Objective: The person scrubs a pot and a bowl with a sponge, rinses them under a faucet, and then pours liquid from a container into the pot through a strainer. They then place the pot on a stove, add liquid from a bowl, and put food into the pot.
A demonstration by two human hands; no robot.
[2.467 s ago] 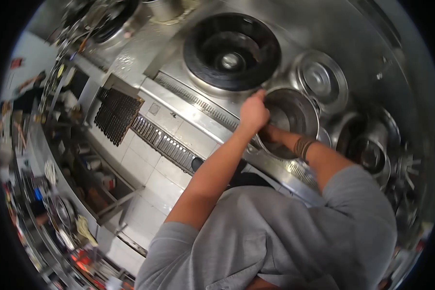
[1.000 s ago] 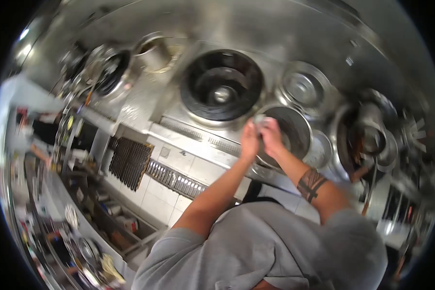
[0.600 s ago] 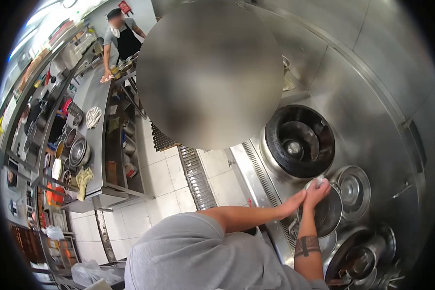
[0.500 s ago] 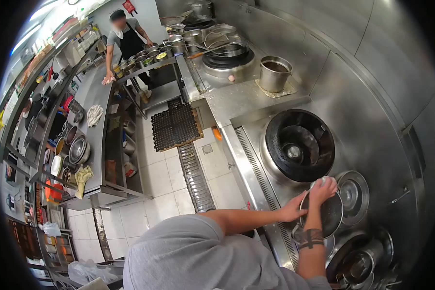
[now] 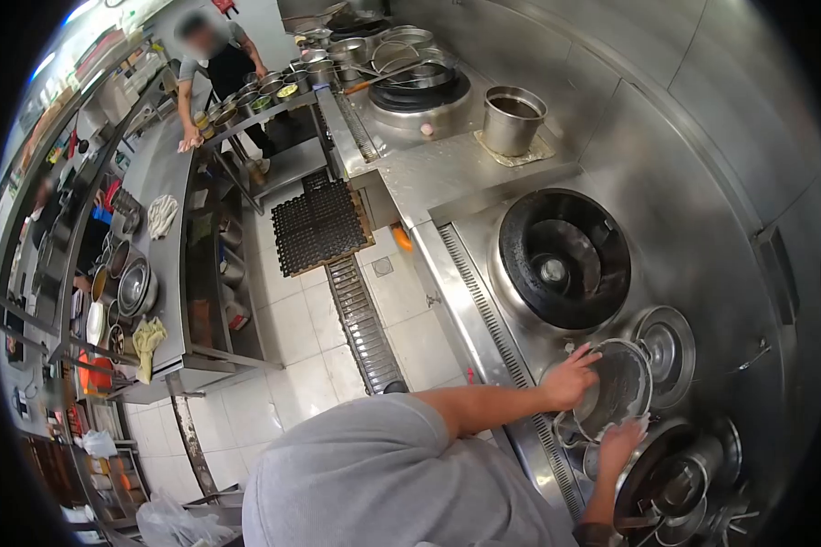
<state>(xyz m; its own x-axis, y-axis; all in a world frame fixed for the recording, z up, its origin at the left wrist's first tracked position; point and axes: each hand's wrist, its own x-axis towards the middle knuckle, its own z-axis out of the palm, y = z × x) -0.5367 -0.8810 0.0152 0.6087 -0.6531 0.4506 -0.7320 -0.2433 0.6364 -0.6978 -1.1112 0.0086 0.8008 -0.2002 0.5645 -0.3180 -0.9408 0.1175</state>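
A round metal strainer [image 5: 622,394] with a bright wire rim is tilted over the right side of the steel cooking counter. At its upper left edge is my left hand [image 5: 570,381], its fingers reaching over the rim. My right hand [image 5: 620,444] is at the strainer's lower edge, pressing a whitish cloth [image 5: 641,422] to the rim; the fingers are partly hidden. Just behind the strainer stands a round metal pan [image 5: 670,357]. Below my right hand, a dark wok [image 5: 652,465] and other metal pans crowd together.
A black wok burner ring [image 5: 566,260] sits ahead, with a steel pot [image 5: 513,121] beyond it. Several pots surround the far burner [image 5: 420,96]. Another person [image 5: 217,64] leans on the left steel counter [image 5: 150,173]. A black mat [image 5: 322,226] covers part of the floor.
My right hand and the cloth have moved from the strainer's upper rim to its lower edge. My left hand has shifted up along the rim. The view has turned slightly.
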